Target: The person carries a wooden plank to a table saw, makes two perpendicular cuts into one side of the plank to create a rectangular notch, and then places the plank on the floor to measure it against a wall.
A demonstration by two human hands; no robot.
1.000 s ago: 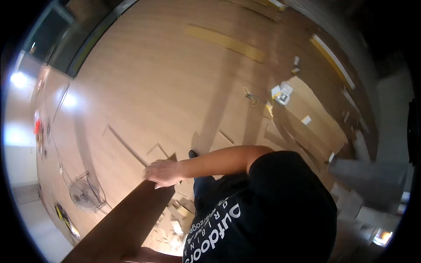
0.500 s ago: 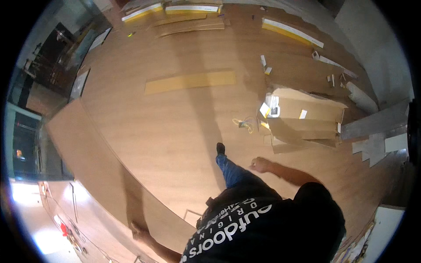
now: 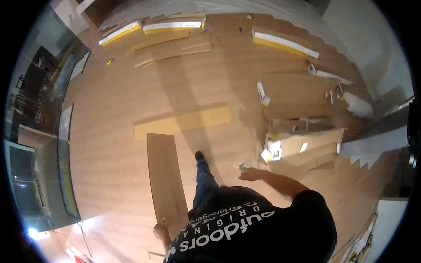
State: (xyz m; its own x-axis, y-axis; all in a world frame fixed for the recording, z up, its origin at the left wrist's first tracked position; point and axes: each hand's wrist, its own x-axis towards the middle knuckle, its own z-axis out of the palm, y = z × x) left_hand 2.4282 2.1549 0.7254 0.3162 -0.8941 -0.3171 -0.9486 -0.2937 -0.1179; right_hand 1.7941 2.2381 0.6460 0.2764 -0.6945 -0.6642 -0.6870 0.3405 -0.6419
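Note:
A long brown flooring plank (image 3: 166,184) hangs at my left side, its far end pointing ahead over the floor. My left hand (image 3: 161,229) grips its left edge near the close end, fingers wrapped round it. My right hand (image 3: 251,174) is out to the right with its fingers curled in, and I see nothing in it. Just past that hand, in view, a tangled yellow cord (image 3: 240,165) lies on the floor. Farther ahead, a pale yellow-tan strip (image 3: 184,122) lies flat across the boards.
Torn cardboard (image 3: 307,147) with white scraps lies to the right. Long white-and-yellow cartons (image 3: 285,43) sit at the far side, near loose planks (image 3: 175,52). A white roll (image 3: 357,104) lies by the right wall. Along the left stands a glass-fronted structure (image 3: 39,184).
The plank has swung from a wide slant on the left to pointing straight ahead, closer to my body. My left hand has come inward with it. The room has shifted as I step and turn.

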